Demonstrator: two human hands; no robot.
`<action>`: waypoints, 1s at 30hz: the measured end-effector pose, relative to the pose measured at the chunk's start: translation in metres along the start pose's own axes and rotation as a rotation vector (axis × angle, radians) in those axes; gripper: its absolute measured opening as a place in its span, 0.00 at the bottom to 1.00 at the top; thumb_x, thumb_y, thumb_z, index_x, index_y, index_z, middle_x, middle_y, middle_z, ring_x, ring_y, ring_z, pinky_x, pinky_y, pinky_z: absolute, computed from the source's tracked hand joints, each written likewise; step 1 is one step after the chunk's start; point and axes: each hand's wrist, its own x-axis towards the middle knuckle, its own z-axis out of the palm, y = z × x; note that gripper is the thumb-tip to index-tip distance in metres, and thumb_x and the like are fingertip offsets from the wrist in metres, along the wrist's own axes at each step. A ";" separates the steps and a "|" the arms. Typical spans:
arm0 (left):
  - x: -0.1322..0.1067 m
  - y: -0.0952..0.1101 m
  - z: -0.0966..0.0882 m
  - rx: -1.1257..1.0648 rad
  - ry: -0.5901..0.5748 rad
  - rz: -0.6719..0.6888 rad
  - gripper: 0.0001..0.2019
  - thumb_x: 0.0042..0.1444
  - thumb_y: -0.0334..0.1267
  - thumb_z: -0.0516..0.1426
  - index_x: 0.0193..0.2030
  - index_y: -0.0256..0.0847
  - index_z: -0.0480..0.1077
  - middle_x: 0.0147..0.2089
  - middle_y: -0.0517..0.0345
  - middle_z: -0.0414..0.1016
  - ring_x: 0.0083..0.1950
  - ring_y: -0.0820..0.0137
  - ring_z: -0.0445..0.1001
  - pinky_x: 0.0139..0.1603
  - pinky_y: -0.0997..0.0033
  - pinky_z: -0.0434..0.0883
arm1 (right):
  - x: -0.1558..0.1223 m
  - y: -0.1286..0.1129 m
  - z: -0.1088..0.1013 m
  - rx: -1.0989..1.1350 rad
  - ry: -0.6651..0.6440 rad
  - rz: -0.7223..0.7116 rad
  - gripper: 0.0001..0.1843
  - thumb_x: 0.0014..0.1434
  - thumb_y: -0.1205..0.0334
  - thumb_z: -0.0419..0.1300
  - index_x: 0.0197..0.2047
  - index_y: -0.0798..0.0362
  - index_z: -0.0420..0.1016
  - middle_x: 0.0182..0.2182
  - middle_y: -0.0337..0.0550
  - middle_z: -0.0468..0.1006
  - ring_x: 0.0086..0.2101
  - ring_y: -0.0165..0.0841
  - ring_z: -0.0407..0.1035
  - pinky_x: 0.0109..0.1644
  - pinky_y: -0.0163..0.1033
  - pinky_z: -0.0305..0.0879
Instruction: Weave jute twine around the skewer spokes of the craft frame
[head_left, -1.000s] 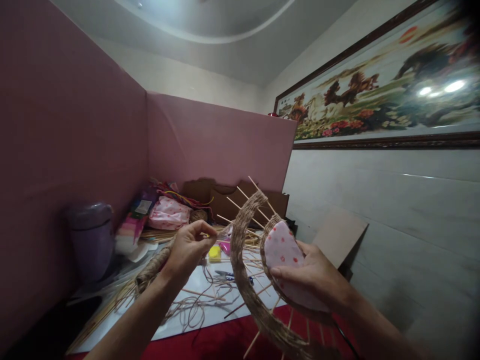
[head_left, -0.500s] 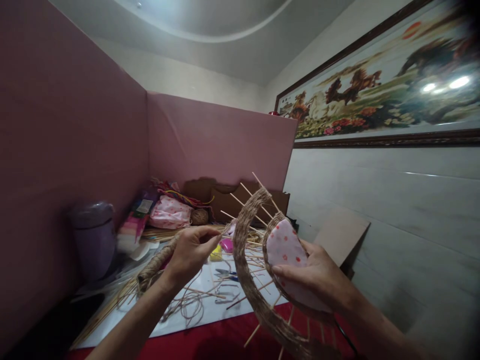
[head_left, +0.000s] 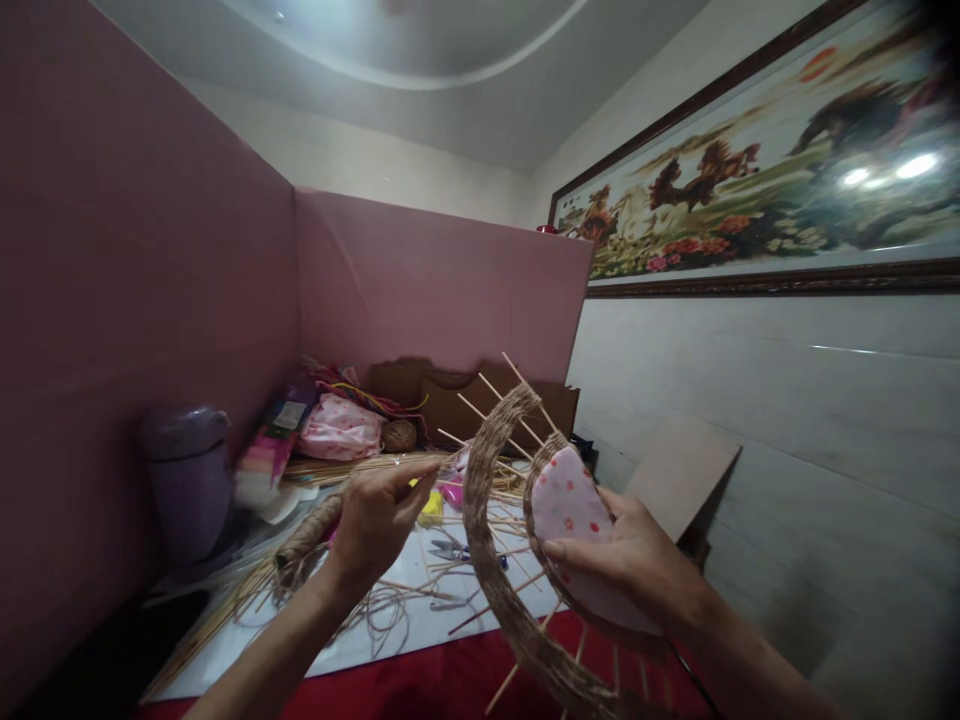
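Note:
My right hand (head_left: 637, 555) grips a half-round woven twine piece by its padded centre, thumb on the pink dotted cloth (head_left: 570, 495). Thin wooden sticks radiate from that centre through a curved band of woven brown twine (head_left: 480, 500), their ends jutting past it. Left of the band, my left hand (head_left: 386, 510) is closed in a pinch, fingertips close to the stick ends. A thin strand that looks like twine shows at the fingertips, partly hidden. The lower end of the woven piece runs out of view.
On the white sheet (head_left: 337, 650) lie scissors (head_left: 450, 550), loose cord (head_left: 386, 615), a twine roll (head_left: 311, 535) and many thin sticks. A purple lidded container (head_left: 187, 485) stands left. Behind are pink dotted cloth (head_left: 341, 428), a twine ball (head_left: 399, 434) and brown cardboard (head_left: 487, 405).
My left hand has turned slightly, its fingers now straighter and its wrist a little more to the right. The woven piece in my right hand has shifted only slightly.

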 end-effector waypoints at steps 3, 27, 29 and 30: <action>-0.004 0.000 -0.003 0.001 -0.069 -0.034 0.13 0.54 0.39 0.55 0.45 0.44 0.75 0.44 0.56 0.78 0.44 0.65 0.76 0.45 0.68 0.71 | -0.001 -0.002 0.002 0.020 -0.020 0.007 0.15 0.42 0.59 0.65 0.33 0.56 0.70 0.24 0.37 0.71 0.25 0.28 0.63 0.27 0.33 0.61; 0.009 0.012 -0.023 0.324 -0.021 0.235 0.08 0.55 0.41 0.55 0.35 0.43 0.74 0.38 0.54 0.76 0.43 0.64 0.68 0.47 0.61 0.63 | -0.003 0.004 0.001 0.042 0.004 0.036 0.22 0.40 0.55 0.67 0.38 0.57 0.72 0.27 0.43 0.75 0.27 0.32 0.67 0.28 0.35 0.64; 0.010 0.027 -0.007 0.213 -0.051 0.113 0.09 0.50 0.43 0.59 0.37 0.42 0.73 0.37 0.53 0.75 0.41 0.63 0.68 0.42 0.62 0.66 | -0.004 0.001 0.006 0.086 -0.037 0.022 0.22 0.40 0.56 0.67 0.38 0.57 0.72 0.28 0.43 0.75 0.27 0.32 0.67 0.29 0.35 0.63; 0.010 0.031 -0.002 0.181 -0.069 0.062 0.10 0.48 0.42 0.61 0.36 0.42 0.73 0.36 0.53 0.74 0.40 0.63 0.68 0.41 0.61 0.66 | -0.005 0.000 0.008 0.109 -0.055 0.017 0.22 0.40 0.56 0.66 0.38 0.57 0.72 0.28 0.42 0.75 0.27 0.32 0.67 0.29 0.35 0.63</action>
